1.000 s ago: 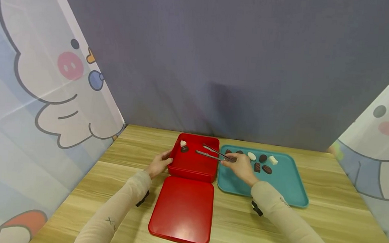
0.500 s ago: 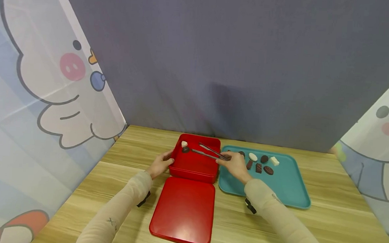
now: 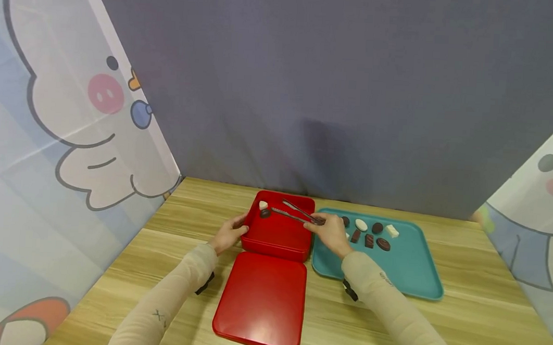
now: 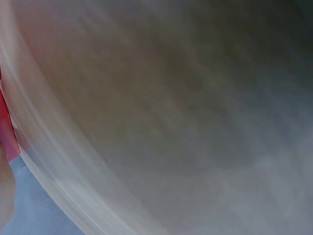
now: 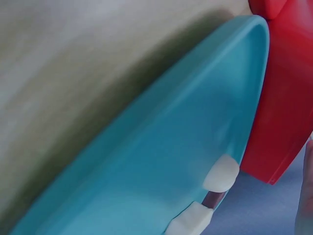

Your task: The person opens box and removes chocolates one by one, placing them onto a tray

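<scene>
My left hand (image 3: 228, 233) grips the left wall of a red box (image 3: 277, 248), thumb over the rim. In my right hand (image 3: 333, 233) is a pair of metal tongs (image 3: 304, 214), held near the tray's left edge. The tongs' arms are spread and reach over the box, with nothing seen between their tips. A white chocolate (image 3: 263, 205) and a dark chocolate (image 3: 265, 213) lie in the box's far left part, close to the tips. In the left wrist view, mostly blurred sleeve shows. The right wrist view catches a finger (image 5: 305, 196) at its right edge.
A teal tray (image 3: 407, 273) stands right of the box, bearing several dark and white chocolates, such as an oval white chocolate (image 3: 361, 225). My right hand hides part of it. A red lid (image 3: 260, 302) lies in front of the box. Behind the table rises a grey partition (image 3: 309, 91).
My right hand has moved left, carrying the spread tongs further over the box toward its chocolates. More chocolates on the tray have come into view. My left hand stays on the box.
</scene>
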### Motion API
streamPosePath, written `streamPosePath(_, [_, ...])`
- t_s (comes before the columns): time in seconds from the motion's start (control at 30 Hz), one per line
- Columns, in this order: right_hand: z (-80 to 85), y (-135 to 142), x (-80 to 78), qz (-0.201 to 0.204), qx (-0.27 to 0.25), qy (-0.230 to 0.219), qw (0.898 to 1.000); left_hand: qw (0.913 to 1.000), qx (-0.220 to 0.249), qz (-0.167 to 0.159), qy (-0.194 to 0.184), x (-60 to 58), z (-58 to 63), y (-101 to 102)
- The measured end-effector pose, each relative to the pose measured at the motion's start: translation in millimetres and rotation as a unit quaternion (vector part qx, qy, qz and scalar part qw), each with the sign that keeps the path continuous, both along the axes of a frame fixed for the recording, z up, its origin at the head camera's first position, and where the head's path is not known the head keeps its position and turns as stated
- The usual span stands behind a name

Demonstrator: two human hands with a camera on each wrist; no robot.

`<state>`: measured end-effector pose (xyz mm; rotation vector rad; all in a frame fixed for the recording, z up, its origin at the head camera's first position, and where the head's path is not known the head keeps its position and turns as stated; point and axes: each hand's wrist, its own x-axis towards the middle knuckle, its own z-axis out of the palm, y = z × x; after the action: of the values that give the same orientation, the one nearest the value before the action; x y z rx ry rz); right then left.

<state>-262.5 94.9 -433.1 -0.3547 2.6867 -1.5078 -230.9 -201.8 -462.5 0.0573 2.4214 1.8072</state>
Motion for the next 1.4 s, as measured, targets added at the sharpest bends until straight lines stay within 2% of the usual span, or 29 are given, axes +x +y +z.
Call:
streamPosePath(0.2, [2.0, -9, -1.8, 0.011, -0.003, 0.013, 1.0, 1.0, -0.003, 0.007, 0.002, -2.3, -2.8, 1])
streamPosePath(0.37, [-0.9, -15, -4.4, 0.011, 0.002, 0.028, 1.0, 1.0, 0.001, 0.0, -0.002, -4.4, -4.3, 4])
streamPosePath(0.77, [-4.7, -29, -10.1, 0.018, 0.062, 0.04, 0.997, 0.9998, 0.005, 0.009, -0.019, -2.5, -4.7, 2])
streamPosePath(1.03, [-0.2, -39, -14.3, 0.018, 0.107, 0.055, 0.993, 0.9999, 0.011, 0.006, -0.008, -2.6, -4.4, -1])
streamPosePath(1.4, [-9.1, -52, -19.1, 0.018, 0.124, 0.068, 0.99, 0.9999, -0.002, -0.01, -0.004, -3.0, -3.3, -3])
